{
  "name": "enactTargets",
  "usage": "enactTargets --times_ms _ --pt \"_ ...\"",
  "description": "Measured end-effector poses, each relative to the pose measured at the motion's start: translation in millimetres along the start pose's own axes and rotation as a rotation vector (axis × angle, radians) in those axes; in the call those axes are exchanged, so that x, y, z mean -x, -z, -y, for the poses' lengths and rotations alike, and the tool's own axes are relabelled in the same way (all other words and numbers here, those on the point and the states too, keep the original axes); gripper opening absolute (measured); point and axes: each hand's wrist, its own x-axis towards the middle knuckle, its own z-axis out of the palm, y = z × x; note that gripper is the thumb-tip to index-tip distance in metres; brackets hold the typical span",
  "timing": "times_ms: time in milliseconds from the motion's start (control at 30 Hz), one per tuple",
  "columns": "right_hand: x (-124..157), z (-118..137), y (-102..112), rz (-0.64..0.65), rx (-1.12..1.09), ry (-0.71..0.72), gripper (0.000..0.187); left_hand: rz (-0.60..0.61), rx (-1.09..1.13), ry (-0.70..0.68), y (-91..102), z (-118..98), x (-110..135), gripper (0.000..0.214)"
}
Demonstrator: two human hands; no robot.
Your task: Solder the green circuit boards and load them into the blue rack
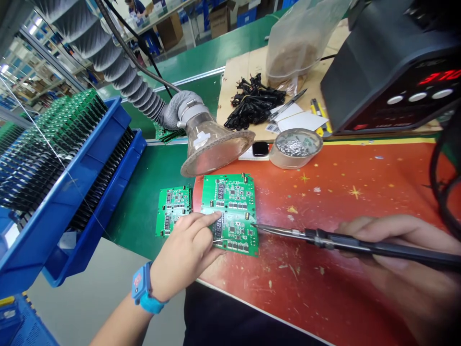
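My left hand point(187, 242), below a blue wristwatch point(142, 288), grips the left edge of a green circuit board point(236, 192), its index finger lying on the board. A thin silvery wire point(224, 240) sticks out from under these fingers across the board; where it starts is hidden. In my right hand point(392, 240) is a soldering iron point(324, 238), held like a pen. Its tip reaches the board's right edge, and I cannot tell whether they touch. Beside my left hand lies a second green board point(175, 204), partly covered by the fingers.
A fume extractor hood point(216, 144) hangs just behind the boards. Blue bins point(82, 158) full of boards stand left. At the back are a round tin point(295, 149), bundled black leads point(255, 103), a plastic bag point(298, 43) and a soldering station point(392, 81). A person point(137, 7) is far off.
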Motion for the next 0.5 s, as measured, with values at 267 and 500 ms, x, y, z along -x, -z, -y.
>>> enactTargets --times_ms 267,500 --pt "2.4 -4.2 1.9 -0.014 -0.018 -0.024 0.011 0.026 0.026 0.015 0.6 -0.1 0.4 0.027" --pt "1.2 -15.9 9.8 -0.066 -0.106 0.006 0.012 0.000 0.062 0.022 2.2 0.2 -0.9 0.027"
